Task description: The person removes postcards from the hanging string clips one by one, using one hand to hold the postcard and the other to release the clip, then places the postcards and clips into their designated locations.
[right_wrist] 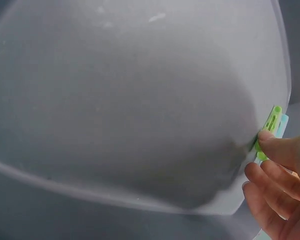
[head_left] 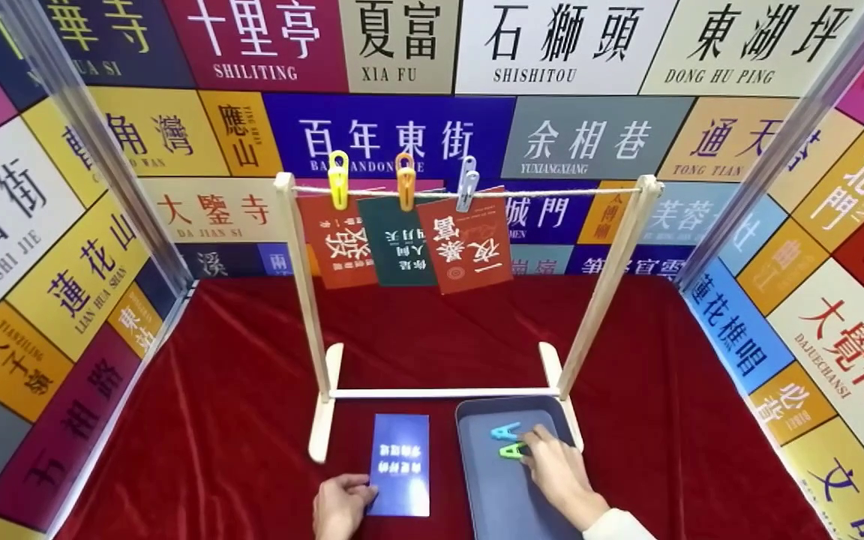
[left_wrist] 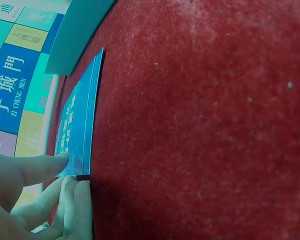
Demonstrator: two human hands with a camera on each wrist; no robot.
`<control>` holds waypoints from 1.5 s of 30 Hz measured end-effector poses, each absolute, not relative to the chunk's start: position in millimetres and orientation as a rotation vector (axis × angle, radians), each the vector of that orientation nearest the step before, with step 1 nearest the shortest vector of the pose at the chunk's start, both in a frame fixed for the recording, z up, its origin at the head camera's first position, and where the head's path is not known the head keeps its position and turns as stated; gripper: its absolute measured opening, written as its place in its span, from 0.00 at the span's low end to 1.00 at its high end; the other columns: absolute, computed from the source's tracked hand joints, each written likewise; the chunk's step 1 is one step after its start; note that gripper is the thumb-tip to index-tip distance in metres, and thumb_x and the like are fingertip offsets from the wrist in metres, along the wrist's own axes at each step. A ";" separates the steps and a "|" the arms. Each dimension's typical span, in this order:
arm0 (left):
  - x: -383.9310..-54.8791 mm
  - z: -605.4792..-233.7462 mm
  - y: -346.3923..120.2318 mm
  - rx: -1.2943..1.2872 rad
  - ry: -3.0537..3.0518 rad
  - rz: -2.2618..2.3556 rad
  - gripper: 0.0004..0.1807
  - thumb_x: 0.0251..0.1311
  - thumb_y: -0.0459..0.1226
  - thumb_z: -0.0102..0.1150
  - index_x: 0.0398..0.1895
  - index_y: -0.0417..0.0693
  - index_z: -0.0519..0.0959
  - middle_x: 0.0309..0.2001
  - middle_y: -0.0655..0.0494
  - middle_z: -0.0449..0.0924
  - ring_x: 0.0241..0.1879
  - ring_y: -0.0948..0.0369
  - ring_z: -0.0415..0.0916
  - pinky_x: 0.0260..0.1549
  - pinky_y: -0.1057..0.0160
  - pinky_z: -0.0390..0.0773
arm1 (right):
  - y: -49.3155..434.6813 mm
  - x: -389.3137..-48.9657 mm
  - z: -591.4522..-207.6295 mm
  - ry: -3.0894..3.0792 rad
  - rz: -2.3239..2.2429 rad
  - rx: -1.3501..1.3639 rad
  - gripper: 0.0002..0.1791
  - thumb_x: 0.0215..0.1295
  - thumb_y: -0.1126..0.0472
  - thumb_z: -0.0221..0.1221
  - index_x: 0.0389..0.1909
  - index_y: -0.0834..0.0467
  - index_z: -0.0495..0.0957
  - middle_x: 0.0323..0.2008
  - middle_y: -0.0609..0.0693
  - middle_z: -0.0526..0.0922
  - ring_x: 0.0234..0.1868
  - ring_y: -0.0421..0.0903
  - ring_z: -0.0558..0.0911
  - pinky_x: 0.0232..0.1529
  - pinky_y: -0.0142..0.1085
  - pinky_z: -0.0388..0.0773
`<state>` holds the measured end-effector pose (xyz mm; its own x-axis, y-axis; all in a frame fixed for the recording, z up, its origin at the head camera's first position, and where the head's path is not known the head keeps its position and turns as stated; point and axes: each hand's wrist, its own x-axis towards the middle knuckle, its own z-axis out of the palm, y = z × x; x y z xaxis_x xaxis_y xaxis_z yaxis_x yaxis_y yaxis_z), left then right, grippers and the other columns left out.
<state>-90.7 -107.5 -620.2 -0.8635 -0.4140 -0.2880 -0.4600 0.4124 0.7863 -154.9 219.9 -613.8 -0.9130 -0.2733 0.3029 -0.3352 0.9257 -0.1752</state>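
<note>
Envelope [head_left: 400, 465]: blue, lying on the red cloth [head_left: 214, 420], left of the tray
Left hand [head_left: 340, 506]: thumb and fingers pinch the envelope's left edge
Green clip [head_left: 511, 451]: in the gray tray [head_left: 503, 502], beside the blue clip [head_left: 505, 431]
Right hand [head_left: 558, 472]: thumb and fingers pinch the green clip
Wooden rack [head_left: 603, 292]: behind the envelope, three cards [head_left: 475, 259] pegged along its rope [head_left: 559, 193]

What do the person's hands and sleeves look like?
Both the left hand and the right hand are bare, with no gloves and no cables visible on them. A plain off-white sleeve shows at the right wrist. I can't make out a sleeve on the left arm in the head view.
</note>
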 end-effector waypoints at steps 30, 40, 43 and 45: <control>-86.7 -609.3 -113.3 -0.617 2.498 1.728 0.14 0.55 0.32 0.68 0.45 0.35 0.86 0.34 0.44 0.89 0.30 0.63 0.83 0.29 0.65 0.84 | 212.0 -140.5 -590.1 -2.652 0.425 0.454 0.12 0.48 0.63 0.76 0.35 0.54 0.86 0.33 0.43 0.81 0.35 0.44 0.82 0.26 0.37 0.83; -93.6 -577.9 -98.5 -0.627 2.586 1.829 0.16 0.55 0.32 0.69 0.48 0.38 0.85 0.38 0.45 0.89 0.36 0.59 0.87 0.35 0.69 0.82 | 210.2 -140.6 -573.9 -2.469 0.405 0.554 0.18 0.40 0.63 0.78 0.36 0.53 0.86 0.38 0.46 0.84 0.40 0.47 0.80 0.38 0.41 0.74; -94.9 -569.2 -96.2 -0.571 2.546 1.902 0.19 0.55 0.31 0.69 0.52 0.35 0.83 0.42 0.40 0.88 0.39 0.55 0.88 0.36 0.69 0.85 | 208.8 -139.9 -567.5 -2.450 0.403 0.564 0.19 0.39 0.62 0.79 0.37 0.53 0.86 0.40 0.45 0.84 0.41 0.46 0.80 0.38 0.41 0.72; -95.7 -563.7 -95.2 -0.520 2.533 1.933 0.21 0.55 0.30 0.70 0.53 0.34 0.81 0.45 0.36 0.86 0.42 0.52 0.87 0.38 0.66 0.87 | 208.2 -139.9 -563.4 -2.435 0.408 0.570 0.20 0.39 0.62 0.79 0.38 0.53 0.86 0.40 0.45 0.84 0.42 0.46 0.80 0.38 0.41 0.72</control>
